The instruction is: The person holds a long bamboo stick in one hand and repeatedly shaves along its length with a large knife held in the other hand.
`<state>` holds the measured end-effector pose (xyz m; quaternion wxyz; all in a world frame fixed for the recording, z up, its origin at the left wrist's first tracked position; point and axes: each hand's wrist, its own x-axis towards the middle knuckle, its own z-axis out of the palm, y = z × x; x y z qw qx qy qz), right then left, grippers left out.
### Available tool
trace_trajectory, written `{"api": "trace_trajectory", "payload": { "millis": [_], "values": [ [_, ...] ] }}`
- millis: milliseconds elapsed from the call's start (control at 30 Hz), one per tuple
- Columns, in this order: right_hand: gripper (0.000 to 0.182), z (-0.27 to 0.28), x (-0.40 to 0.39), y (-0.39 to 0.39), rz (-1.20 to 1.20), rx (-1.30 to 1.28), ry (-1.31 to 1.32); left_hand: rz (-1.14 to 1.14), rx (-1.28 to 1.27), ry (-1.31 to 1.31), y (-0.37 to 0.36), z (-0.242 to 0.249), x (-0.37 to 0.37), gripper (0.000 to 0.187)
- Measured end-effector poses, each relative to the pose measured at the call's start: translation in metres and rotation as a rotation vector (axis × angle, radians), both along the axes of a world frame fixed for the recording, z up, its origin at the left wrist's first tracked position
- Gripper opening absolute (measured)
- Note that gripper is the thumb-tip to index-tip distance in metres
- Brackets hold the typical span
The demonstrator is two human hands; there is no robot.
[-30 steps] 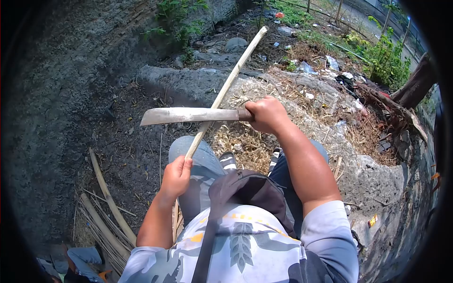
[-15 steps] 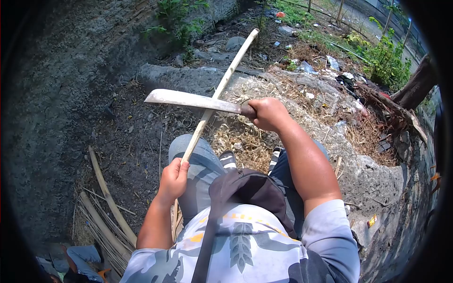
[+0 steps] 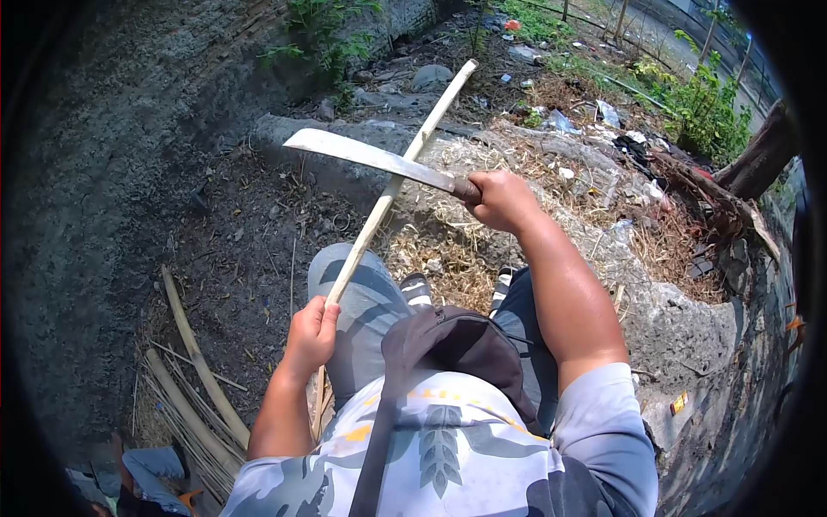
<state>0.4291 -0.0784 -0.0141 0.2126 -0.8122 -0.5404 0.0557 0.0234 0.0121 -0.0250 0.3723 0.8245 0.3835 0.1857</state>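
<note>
My left hand (image 3: 312, 334) is closed round the lower part of a long pale stripped stick (image 3: 366, 234), which slants up and away to the right. In my right hand (image 3: 502, 201) is the brown handle of a machete (image 3: 370, 156). Its broad blade points left and crosses over the stick above its middle, slightly tilted, with the tip higher than the handle. The stick's far end stands out beyond the blade. Below my left hand, the stick's lower end shows beside my thigh.
Curved poles and thin sticks (image 3: 202, 370) lie at the lower left. Pale shavings (image 3: 452, 250) cover the ground around my feet. A rough wall (image 3: 103, 198) rises on the left. Litter and a tree trunk (image 3: 762, 155) are at the right. Another person's leg (image 3: 155, 470) shows at the lower left.
The machete has moved a little right and its tip has risen, so the blade now slants more. The stick has shifted slightly, its far end lower and to the right.
</note>
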Motion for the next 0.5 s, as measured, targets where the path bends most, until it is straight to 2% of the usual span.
{"api": "trace_trajectory", "payload": {
  "millis": [100, 200, 233, 267, 367, 500],
  "values": [
    [0.020, 0.008, -0.012, 0.000, 0.173, 0.031, -0.137, 0.001, 0.006, -0.005, 0.002, 0.003, 0.003, 0.024],
    [0.019, 0.008, 0.006, -0.001, 0.094, -0.047, -0.200, -0.019, 0.059, 0.041, 0.001, 0.011, -0.004, 0.023],
    [0.020, 0.007, 0.013, 0.000, -0.047, -0.082, -0.052, -0.030, 0.084, 0.058, -0.001, 0.014, -0.007, 0.022],
    [0.021, -0.004, 0.025, -0.003, -0.121, 0.044, 0.076, -0.030, 0.091, 0.067, 0.000, 0.014, -0.008, 0.022],
    [0.024, -0.013, 0.037, -0.006, -0.124, 0.037, 0.091, -0.024, 0.098, 0.089, -0.004, 0.012, -0.016, 0.022],
    [0.024, 0.003, 0.014, -0.008, -0.101, -0.003, 0.065, -0.024, 0.069, 0.067, 0.003, 0.003, -0.013, 0.022]
  ]
}}
